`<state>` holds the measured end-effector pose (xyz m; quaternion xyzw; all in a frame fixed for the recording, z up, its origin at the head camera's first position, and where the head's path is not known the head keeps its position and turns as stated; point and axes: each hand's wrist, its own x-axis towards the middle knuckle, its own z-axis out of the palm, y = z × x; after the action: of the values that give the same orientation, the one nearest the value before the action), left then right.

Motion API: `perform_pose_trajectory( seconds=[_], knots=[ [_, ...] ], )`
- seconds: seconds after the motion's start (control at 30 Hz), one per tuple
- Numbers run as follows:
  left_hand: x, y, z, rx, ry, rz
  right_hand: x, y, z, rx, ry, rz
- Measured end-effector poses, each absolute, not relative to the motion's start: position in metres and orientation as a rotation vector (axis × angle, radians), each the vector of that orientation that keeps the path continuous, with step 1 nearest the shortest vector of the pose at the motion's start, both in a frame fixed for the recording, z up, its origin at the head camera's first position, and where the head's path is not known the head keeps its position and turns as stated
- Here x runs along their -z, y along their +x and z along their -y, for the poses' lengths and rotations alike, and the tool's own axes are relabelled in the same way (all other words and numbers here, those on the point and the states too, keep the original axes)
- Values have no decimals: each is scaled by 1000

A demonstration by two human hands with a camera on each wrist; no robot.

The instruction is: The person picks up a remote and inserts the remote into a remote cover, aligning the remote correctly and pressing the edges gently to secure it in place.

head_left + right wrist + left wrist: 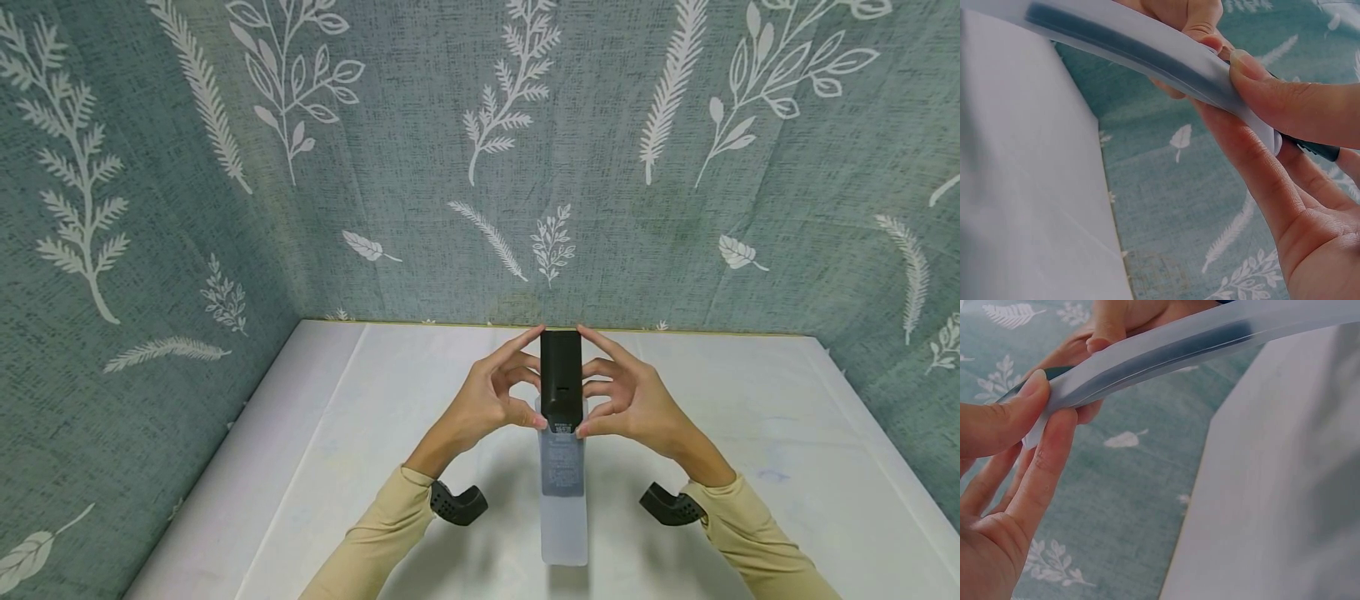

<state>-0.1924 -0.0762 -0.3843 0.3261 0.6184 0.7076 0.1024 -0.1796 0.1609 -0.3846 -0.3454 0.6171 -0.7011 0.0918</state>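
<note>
A black remote control (pixel 561 375), back side up, stands partly inside a translucent sleeve-like cover (pixel 564 533). Its far end is bare, and a printed label shows through near the cover's mouth. My left hand (pixel 486 398) holds it from the left, with index fingertip by the far end and thumb at the mouth. Mirroring this, my right hand (pixel 636 402) holds the right side. In the left wrist view, left thumb and a finger pinch the rim of the cover (pixel 1147 356). The right wrist view shows the same pinch on the cover (pixel 1166 56) by the right hand.
Below the hands lies a white tabletop (pixel 315 492). A green-grey cloth (pixel 420 150) with white leaf prints hangs behind and at the sides. Black wrist devices (pixel 457 504) sit at both cuffs.
</note>
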Motion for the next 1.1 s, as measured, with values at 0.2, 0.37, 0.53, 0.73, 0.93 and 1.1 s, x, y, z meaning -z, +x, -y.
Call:
perform_pose_trajectory(
  seconds=[0.2,0.37,0.53,0.73,0.93,1.1],
  knots=[
    [385,-192,76,-2100,972,-1822,385,-179,-160,2077,-1027,-1853],
    [385,-192,76,-2107,975,-1817,385,-179,-160,2079,-1024,-1854],
    [385,-192,77,-2104,966,-1814,385,-179,-160,2084,-1020,-1851],
    [385,-191,78,-2100,968,-1827,385,-180,-160,2080,-1055,-1856],
    [384,-190,78,-2100,952,-1838,384,-179,-159,2084,-1031,-1859],
    [384,-190,78,-2098,951,-1844,384,-179,-158,2082,-1055,-1860]
  ],
)
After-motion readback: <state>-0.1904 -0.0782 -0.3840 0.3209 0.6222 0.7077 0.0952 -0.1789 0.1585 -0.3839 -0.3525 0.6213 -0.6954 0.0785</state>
